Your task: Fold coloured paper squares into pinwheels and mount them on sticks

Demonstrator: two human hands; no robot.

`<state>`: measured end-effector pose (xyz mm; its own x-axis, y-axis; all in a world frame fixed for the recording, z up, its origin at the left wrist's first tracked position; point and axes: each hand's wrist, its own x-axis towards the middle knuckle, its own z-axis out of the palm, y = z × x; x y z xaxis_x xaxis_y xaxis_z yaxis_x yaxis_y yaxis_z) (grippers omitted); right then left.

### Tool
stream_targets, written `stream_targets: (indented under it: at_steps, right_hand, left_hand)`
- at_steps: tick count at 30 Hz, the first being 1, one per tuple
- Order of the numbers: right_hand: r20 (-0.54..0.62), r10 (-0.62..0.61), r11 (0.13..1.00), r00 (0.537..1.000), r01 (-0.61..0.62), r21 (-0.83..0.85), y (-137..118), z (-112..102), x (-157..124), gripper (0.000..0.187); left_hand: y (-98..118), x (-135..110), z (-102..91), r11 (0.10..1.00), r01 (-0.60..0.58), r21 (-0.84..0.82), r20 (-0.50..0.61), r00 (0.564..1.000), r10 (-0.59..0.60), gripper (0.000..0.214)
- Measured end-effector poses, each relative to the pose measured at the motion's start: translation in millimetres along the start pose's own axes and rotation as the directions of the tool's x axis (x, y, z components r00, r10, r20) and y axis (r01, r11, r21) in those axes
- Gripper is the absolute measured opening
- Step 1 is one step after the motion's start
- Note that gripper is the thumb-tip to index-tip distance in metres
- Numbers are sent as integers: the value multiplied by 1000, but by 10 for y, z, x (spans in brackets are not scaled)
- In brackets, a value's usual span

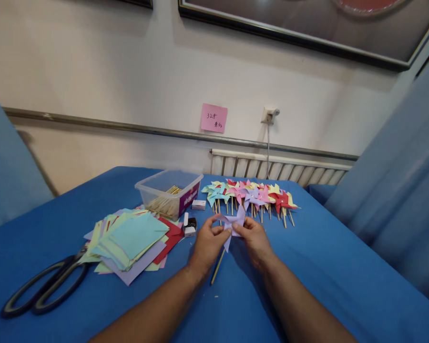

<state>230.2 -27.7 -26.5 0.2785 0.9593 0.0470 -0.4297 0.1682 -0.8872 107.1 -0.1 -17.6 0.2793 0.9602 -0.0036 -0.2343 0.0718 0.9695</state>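
Observation:
A lilac paper pinwheel (pixel 239 217) is held up over the blue table between my two hands. Its thin wooden stick (pixel 218 267) slants down toward me from below the paper. My left hand (pixel 210 241) pinches the pinwheel from the left, thumb near its centre. From the right, my right hand (pixel 254 239) grips it with fingers closed, its thumb also close to the middle. The pinwheel's centre is partly covered by my thumbs, so I cannot make out a pin there.
Behind my hands lie several finished pinwheels (pixel 252 196). To the left are stacked coloured paper squares (pixel 132 240), large scissors (pixel 53 286), a clear plastic box (pixel 157 188) of wooden sticks, a small white box (pixel 199 205) and an opened box of dark pins (pixel 189 225).

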Motion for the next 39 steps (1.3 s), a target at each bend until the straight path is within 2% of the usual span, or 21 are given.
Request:
stream_targets:
  at_steps: [4, 8, 17, 23, 26, 30, 33, 36, 39]
  right_hand:
    - [21, 12, 1000, 1000, -12, 16, -22, -38, 27, 27]
    - [32, 21, 999, 999, -22, 36, -36, -57, 37, 25]
    - [29, 13, 1000, 999, -13, 0, -36, -45, 12, 28]
    - [9, 8, 1000, 1000, -7, -11, -47, -67, 25, 28]
    - [4, 11, 1000, 1000, -11, 4, -45, -72, 29, 27]
    - [13, -11, 999, 1000, 11, -39, -26, -55, 24, 27]
    - [43, -22, 997, 999, 26, -78, -10, -34, 11, 30]
    - [58, -10, 996, 998, 15, -85, 4, -31, 8, 29]
    - [-7, 6, 998, 1000, -7, -69, 14, -49, 19, 32]
  left_hand:
    - [40, -25, 19, 966, 147, -215, 72, 988, -134, 34]
    - [47, -35, 24, 948, 204, -242, 111, 977, -182, 31]
    - [42, -39, 14, 942, 216, -256, 107, 975, -195, 23]
    - [66, -36, 31, 905, 274, -324, 163, 959, -232, 22]
    - [74, -34, 35, 916, 263, -302, 170, 961, -220, 25]
    - [35, -16, 28, 957, 191, -217, 133, 977, -165, 34]
    - [-13, 6, 14, 974, 156, -166, 76, 987, -145, 31]
    - [-25, 21, 1, 967, 179, -182, 68, 983, -170, 27]
    - [12, 29, -10, 946, 208, -248, 48, 978, -203, 21]
